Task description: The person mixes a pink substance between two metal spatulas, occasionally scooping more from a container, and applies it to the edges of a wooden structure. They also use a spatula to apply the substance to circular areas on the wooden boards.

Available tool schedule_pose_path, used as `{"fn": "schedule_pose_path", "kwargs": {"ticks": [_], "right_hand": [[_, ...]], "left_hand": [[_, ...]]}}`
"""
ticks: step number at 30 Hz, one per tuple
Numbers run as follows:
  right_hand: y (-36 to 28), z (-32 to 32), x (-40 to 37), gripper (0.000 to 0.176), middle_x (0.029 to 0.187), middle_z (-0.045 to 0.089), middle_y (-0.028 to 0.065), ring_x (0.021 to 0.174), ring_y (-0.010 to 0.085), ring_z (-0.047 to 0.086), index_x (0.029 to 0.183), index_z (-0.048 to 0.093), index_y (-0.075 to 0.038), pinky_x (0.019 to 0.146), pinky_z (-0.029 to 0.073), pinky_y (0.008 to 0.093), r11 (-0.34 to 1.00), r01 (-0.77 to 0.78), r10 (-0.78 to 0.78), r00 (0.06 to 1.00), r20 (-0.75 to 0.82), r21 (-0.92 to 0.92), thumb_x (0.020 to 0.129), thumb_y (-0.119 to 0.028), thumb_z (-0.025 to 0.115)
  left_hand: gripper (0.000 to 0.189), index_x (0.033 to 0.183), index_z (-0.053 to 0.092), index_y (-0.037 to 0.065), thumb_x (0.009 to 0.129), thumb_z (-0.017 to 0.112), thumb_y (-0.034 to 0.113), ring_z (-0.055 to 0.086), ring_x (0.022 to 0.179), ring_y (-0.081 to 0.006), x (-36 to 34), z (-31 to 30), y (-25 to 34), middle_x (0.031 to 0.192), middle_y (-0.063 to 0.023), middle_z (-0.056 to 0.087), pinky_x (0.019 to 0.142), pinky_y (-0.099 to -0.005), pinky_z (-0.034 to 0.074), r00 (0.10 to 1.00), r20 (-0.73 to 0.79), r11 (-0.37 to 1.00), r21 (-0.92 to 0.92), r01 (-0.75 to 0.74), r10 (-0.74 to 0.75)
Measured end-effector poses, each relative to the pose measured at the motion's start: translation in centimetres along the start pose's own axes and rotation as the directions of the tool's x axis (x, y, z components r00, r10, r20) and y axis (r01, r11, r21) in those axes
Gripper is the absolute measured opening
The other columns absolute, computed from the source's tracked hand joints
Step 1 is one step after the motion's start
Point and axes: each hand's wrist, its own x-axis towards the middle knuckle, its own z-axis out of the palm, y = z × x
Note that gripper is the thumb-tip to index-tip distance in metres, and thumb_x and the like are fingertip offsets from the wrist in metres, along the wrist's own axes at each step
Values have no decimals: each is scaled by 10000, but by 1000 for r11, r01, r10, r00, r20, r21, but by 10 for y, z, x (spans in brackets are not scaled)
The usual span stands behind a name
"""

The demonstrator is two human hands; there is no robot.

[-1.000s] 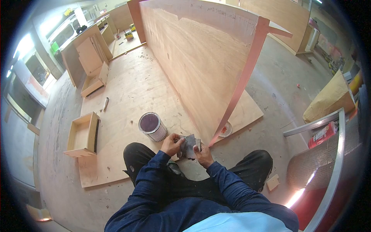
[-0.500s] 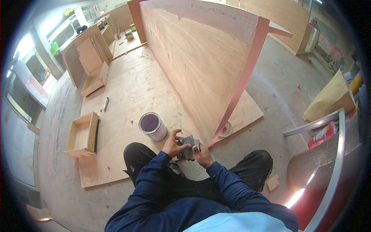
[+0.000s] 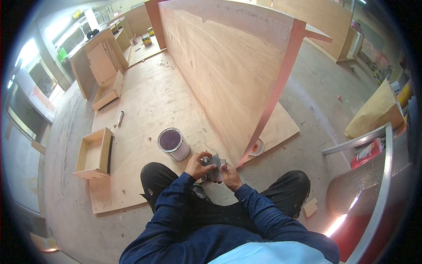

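Low in front of me, between my knees, both hands meet around a worn piece of dark grey sandpaper (image 3: 216, 172). My left hand (image 3: 196, 166) has its thumb over the sheet and its fingers curled at the far side. On the other side my right hand (image 3: 232, 177) pinches the sheet's edge, thumb on top. Just beyond the left hand, a metal can (image 3: 174, 144) with a dark purplish top stands on the plywood sheet (image 3: 145, 132). A tall wooden panel (image 3: 228, 66) with a pinkish front edge rises directly ahead of the hands.
An open drawer box (image 3: 93, 152) and a light-handled tool (image 3: 120, 118) lie on the left. Beside the panel's foot sits a small round container (image 3: 256, 147). A metal frame (image 3: 381, 185), a red container (image 3: 368, 153) and a brown paper bag (image 3: 376, 115) are at the right.
My left fingers have curled in closer over the sandpaper, and the sheet has shifted slightly between the hands. The can, panel and drawers stay where they were.
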Motion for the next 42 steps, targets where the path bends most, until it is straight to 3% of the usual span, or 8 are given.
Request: {"fn": "schedule_pose_path", "kwargs": {"ticks": [4, 8, 16, 22, 35, 37, 41, 42], "right_hand": [[37, 7, 6, 499, 789, 611, 44, 642, 105, 584, 974, 538, -39, 560, 479, 262, 990, 78, -76, 997, -22, 120, 1009, -493, 335], [69, 7, 14, 505, 740, 602, 35, 596, 111, 589, 983, 534, -40, 543, 482, 251, 984, 176, -175, 984, -41, 6, 1005, -500, 326], [33, 5, 5, 535, 723, 586, 37, 581, 110, 583, 960, 536, -29, 521, 480, 249, 984, 44, -40, 999, -26, 171, 992, -523, 333], [-1, 4, -1, 518, 781, 512, -16, 746, 80, 492, 900, 542, -32, 687, 432, 250, 995, 26, -19, 997, -79, 93, 1014, -495, 338], [25, 7, 6, 528, 792, 465, -39, 779, 81, 433, 869, 536, -31, 715, 396, 254, 994, 105, -100, 986, -136, 28, 1018, -494, 331], [26, 5, 6, 530, 793, 463, -35, 778, 82, 433, 869, 532, -25, 710, 397, 254, 995, 99, -102, 987, -123, -28, 1019, -492, 329], [26, 4, 5, 542, 807, 496, -18, 798, 89, 455, 894, 546, -9, 727, 409, 260, 999, 8, -11, 996, -92, -34, 1020, -489, 328], [38, 7, 8, 548, 812, 511, -11, 807, 93, 467, 909, 552, -2, 736, 414, 264, 993, 95, -105, 984, -145, -71, 1020, -490, 327]], "left_hand": [[518, 1086, 644, 68, 670, 830, 314, 612, 998, -297, -2, -6, 16, 1043, -173, 630, 848, -381, 495, 999, 33, 996, 92, 21, -24], [582, 1134, 620, 78, 650, 843, 313, 582, 1055, -323, -4, -2, 13, 1117, -194, 569, 880, -404, 493, 999, 20, 988, 147, -38, 36], [1044, 1350, 431, 143, 459, 929, 360, 479, 1170, -444, -8, -1, 25, 1289, -278, 388, 993, -454, 447, 985, 166, 984, 167, -69, 41], [1177, 1404, 328, 146, 434, 940, 407, 428, 1208, -496, -12, 0, 28, 1320, -313, 333, 1009, -487, 427, 974, 204, 960, 237, -147, 99], [1176, 1408, 295, 120, 454, 930, 386, 410, 1219, -486, -11, 10, 21, 1309, -295, 357, 985, -504, 427, 965, 227, 901, 379, -211, 130], [1160, 1403, 296, 104, 466, 925, 373, 419, 1212, -480, -16, 14, 19, 1298, -282, 365, 978, -508, 433, 973, 134, 902, 368, -226, 189], [1152, 1400, 299, 97, 470, 924, 366, 431, 1198, -481, 4, 38, -48, 1291, -278, 365, 972, -510, 438, 967, 118, 866, 430, -254, 225], [1149, 1400, 301, 96, 472, 923, 363, 437, 1193, -480, 7, 39, -55, 1295, -278, 361, 971, -510, 440, 963, 106, 862, 430, -267, 246]]}}
